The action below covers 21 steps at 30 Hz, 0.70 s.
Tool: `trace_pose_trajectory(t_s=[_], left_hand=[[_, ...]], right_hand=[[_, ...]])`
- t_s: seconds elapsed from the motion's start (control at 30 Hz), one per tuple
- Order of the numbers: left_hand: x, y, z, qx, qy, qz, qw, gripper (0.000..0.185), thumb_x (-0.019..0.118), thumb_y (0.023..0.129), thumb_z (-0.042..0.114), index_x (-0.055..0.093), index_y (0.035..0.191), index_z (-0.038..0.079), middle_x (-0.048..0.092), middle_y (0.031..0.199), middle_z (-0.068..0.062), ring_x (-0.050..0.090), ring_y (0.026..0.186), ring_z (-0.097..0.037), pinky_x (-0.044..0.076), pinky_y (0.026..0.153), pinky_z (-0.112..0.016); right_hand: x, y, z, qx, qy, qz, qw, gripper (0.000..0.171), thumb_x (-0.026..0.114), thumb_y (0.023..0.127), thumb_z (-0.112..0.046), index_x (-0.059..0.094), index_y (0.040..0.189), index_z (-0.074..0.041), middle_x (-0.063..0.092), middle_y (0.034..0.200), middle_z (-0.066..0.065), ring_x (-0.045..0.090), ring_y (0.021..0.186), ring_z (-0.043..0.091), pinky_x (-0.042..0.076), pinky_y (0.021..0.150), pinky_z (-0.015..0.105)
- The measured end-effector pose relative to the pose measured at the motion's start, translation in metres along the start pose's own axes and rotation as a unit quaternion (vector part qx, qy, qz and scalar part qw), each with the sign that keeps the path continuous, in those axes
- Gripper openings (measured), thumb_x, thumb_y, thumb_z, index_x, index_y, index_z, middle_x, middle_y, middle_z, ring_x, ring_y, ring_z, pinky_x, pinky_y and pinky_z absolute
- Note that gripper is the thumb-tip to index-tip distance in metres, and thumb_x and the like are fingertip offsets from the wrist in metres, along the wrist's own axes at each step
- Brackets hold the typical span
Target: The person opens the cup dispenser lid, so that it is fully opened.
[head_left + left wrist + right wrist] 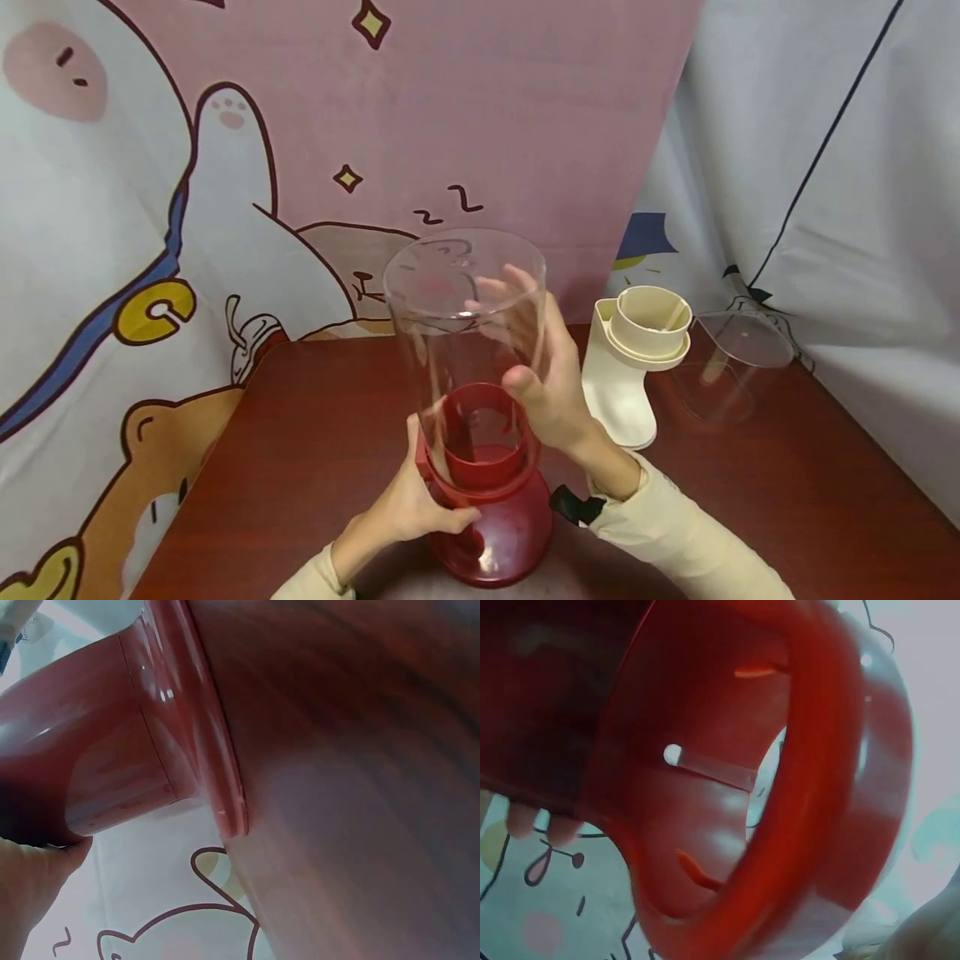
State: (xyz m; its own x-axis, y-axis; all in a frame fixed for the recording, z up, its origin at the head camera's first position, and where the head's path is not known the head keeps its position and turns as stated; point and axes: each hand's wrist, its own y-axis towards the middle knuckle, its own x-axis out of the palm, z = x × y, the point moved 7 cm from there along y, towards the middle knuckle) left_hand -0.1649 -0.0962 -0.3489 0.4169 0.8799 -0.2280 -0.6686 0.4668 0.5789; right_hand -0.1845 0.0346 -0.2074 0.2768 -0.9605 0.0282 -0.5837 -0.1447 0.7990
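A tall clear plastic canister (465, 350) stands in the round collar of a red plastic stand (491, 533), its wide rim upward. My left hand (412, 500) grips the stand around its neck, thumb on the near side and the other fingers mostly behind it. My right hand (555, 392) holds the canister's right side, its fingers reaching along the far wall and its thumb at the near wall. The left wrist view shows the stand's column (90, 742) and flared foot. In the right wrist view, the inside of the red collar (817, 780) shows small prongs and a hole.
To the right stands a cream plastic stand (622, 400) with a round cup-like collar on top. Beside it, farther right, is another clear container (731, 367). The brown wooden table (315, 433) meets a printed cartoon cloth (525, 125) at the back and sides.
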Motion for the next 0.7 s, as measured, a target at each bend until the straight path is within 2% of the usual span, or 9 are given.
trace_pose_trajectory(t_s=[0.07, 0.2, 0.43, 0.6, 0.7], left_hand=[[0.001, 0.002, -0.001, 0.000, -0.022, -0.005, 0.9997, 0.112, 0.080, 0.055, 0.000, 0.003, 0.136, 0.001, 0.022, 0.139, -0.020, 0.031, 0.125, -0.038, 0.035, 0.102, -0.028], [0.003, 0.003, -0.003, -0.005, -0.028, -0.021, 0.9994, 0.112, 0.079, 0.054, -0.002, 0.003, 0.136, 0.001, 0.019, 0.141, -0.016, 0.028, 0.127, -0.040, 0.035, 0.102, -0.028], [-0.004, -0.006, -0.003, -0.011, 0.060, -0.001, 0.9981, 0.114, 0.083, 0.054, 0.008, 0.008, 0.139, 0.003, 0.038, 0.132, -0.016, 0.046, 0.115, -0.021, 0.036, 0.098, -0.020], [-0.003, -0.006, -0.003, -0.007, 0.056, -0.003, 0.9984, 0.110, 0.082, 0.057, 0.009, 0.009, 0.139, 0.002, 0.043, 0.127, -0.019, 0.049, 0.114, -0.019, 0.037, 0.099, -0.024], [-0.001, -0.005, -0.004, -0.016, 0.053, -0.003, 0.9985, 0.112, 0.082, 0.057, 0.009, 0.007, 0.140, 0.004, 0.040, 0.130, -0.020, 0.047, 0.116, -0.021, 0.038, 0.099, -0.024]], right_hand=[[-0.006, -0.005, -0.002, -0.024, 0.017, 0.019, 0.999, 0.088, 0.054, 0.076, -0.063, 0.029, 0.135, -0.003, 0.048, 0.127, 0.018, 0.055, 0.110, 0.027, 0.047, 0.089, 0.037], [-0.010, -0.013, -0.009, -0.047, 0.028, 0.034, 0.998, 0.088, 0.054, 0.077, -0.059, 0.026, 0.135, 0.002, 0.048, 0.127, 0.014, 0.053, 0.112, 0.029, 0.045, 0.092, 0.036], [0.012, -0.007, -0.019, -0.036, -0.010, -0.016, 0.999, 0.088, 0.051, 0.080, -0.058, 0.022, 0.133, 0.006, 0.041, 0.127, 0.025, 0.049, 0.115, 0.032, 0.039, 0.098, 0.042], [0.015, 0.002, -0.015, 0.006, -0.045, -0.024, 0.999, 0.088, 0.047, 0.080, -0.063, 0.025, 0.133, 0.003, 0.044, 0.128, 0.019, 0.051, 0.113, 0.028, 0.042, 0.096, 0.040], [0.010, 0.010, -0.001, 0.066, -0.042, -0.028, 0.996, 0.087, 0.047, 0.078, -0.066, 0.026, 0.135, -0.004, 0.045, 0.130, 0.013, 0.052, 0.113, 0.025, 0.044, 0.093, 0.038]])
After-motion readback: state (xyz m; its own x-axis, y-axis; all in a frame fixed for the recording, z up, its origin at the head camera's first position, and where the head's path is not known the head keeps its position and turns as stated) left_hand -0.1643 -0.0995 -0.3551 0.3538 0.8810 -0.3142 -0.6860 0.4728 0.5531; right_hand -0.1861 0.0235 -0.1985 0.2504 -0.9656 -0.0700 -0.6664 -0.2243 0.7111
